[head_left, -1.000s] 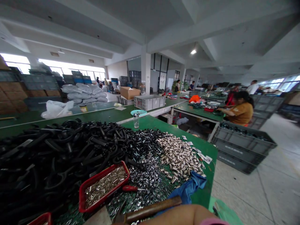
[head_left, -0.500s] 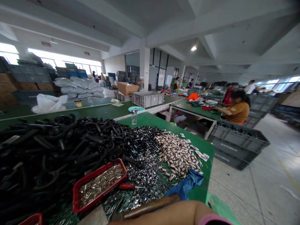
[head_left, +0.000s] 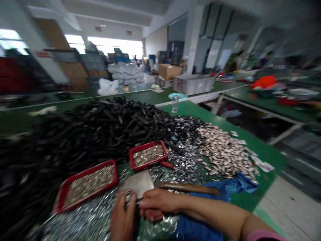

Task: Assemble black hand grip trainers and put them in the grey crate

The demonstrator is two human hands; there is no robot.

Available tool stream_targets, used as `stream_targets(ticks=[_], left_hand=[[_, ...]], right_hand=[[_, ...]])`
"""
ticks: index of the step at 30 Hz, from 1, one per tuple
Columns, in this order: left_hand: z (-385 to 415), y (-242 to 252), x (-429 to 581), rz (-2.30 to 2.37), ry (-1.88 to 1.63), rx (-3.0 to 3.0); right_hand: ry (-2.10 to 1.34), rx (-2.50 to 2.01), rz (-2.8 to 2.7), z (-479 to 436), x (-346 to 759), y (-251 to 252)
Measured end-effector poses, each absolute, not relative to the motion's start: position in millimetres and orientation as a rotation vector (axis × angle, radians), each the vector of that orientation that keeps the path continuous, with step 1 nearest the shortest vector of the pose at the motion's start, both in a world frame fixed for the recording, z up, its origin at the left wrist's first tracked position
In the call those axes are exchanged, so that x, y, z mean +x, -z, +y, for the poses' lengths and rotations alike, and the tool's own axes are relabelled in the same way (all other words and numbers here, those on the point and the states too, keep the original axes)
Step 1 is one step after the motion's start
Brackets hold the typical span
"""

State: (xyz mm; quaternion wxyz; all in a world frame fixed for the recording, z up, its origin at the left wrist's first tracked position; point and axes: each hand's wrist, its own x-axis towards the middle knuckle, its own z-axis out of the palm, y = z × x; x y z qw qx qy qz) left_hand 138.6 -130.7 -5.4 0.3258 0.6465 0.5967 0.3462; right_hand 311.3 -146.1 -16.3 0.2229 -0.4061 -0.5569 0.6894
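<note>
At the bottom middle, my left hand (head_left: 122,214) is closed on a black part (head_left: 136,219), whose body is mostly hidden and blurred. Something small and shiny shows at its fingertips. My right hand (head_left: 159,202) meets it from the right, its fingers curled in a pinch beside the black part. Whatever lies in that pinch is too small to name. Just beyond both hands is a flat metal plate (head_left: 141,180). A hammer (head_left: 189,188) with a wooden handle lies behind my right forearm, partly over a blue cloth (head_left: 223,189).
Two red trays (head_left: 115,174) hold small metal pieces. A heap of black curved parts (head_left: 112,124) covers the left. Springs (head_left: 225,150) and loose metal rings (head_left: 82,217) lie around, with a red-handled screwdriver (head_left: 167,164). A glass bottle (head_left: 175,105) stands farther back.
My view has swung left and downward. Both hands have come into sight near the metal plate; earlier only a forearm showed at the bottom edge. The left-hand red tray is now fully visible.
</note>
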Motion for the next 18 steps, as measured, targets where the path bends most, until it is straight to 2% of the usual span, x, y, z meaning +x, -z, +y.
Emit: stream_targets(ticks=[2, 7, 11, 13, 18], left_hand=[[-122, 12, 132, 1.327, -0.863, 1.825], [-83, 23, 129, 1.224, -0.453, 2.14], [-64, 22, 144, 1.179, -0.029, 2.358], [-59, 17, 149, 1.224, -0.009, 2.448], [-29, -7, 160, 1.223, -0.287, 2.547]], right_hand=[[-1.971, -1.042, -1.459, -151, 316, 17], [-1.404, -1.299, -1.888, -149, 320, 15], [-1.3, -1.324, -2.034, -155, 334, 6], [-1.24, -1.335, -2.063, -161, 350, 3], [-1.217, -1.482, -1.975, -173, 405, 6]])
